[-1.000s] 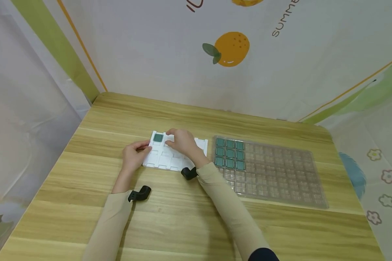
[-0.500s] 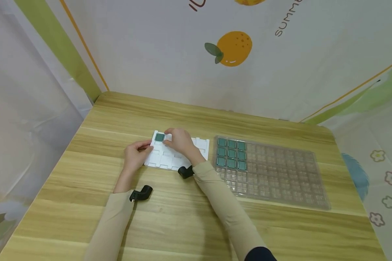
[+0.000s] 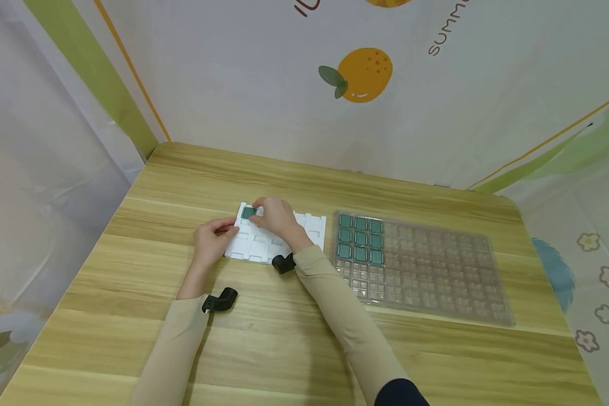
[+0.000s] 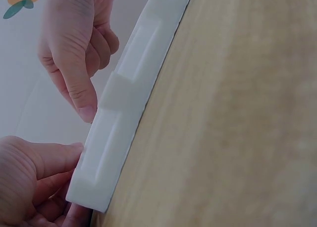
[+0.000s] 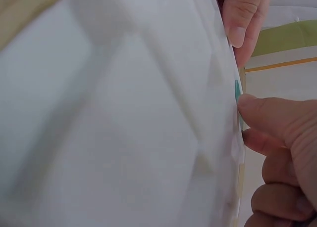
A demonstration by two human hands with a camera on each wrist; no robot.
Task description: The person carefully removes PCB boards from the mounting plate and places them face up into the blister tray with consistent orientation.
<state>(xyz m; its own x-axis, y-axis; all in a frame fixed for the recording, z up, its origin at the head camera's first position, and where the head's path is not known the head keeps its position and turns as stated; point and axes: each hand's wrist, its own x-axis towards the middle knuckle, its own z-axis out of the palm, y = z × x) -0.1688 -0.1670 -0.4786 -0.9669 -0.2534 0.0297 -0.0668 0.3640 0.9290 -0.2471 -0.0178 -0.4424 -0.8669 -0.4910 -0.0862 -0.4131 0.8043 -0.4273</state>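
A shallow white plastic tray (image 3: 254, 245) with moulded pockets lies on the table. My left hand (image 3: 209, 245) grips its left edge, thumb against the side and the other fingers partly hidden behind and beneath it. In the tray's far left pocket sits a small green square chip (image 3: 247, 212). My right hand (image 3: 276, 217) reaches over the tray and pinches this chip by its right side between thumb and index finger. The right wrist view shows the thumb (image 5: 257, 108) against the chip's teal edge (image 5: 237, 91), with the remaining fingers curled in.
Right of the white tray lies a large clear plastic tray (image 3: 436, 270) divided into many small cells. Several green chips (image 3: 360, 238) fill cells at its far left. Black wrist cameras (image 3: 220, 300) sit on both forearms. A printed curtain (image 3: 259, 84) hangs behind the wooden table (image 3: 264, 349).
My right hand has moved slightly left across the white tray, from beside the green chip onto its right edge. The left hand keeps its hold on the tray.
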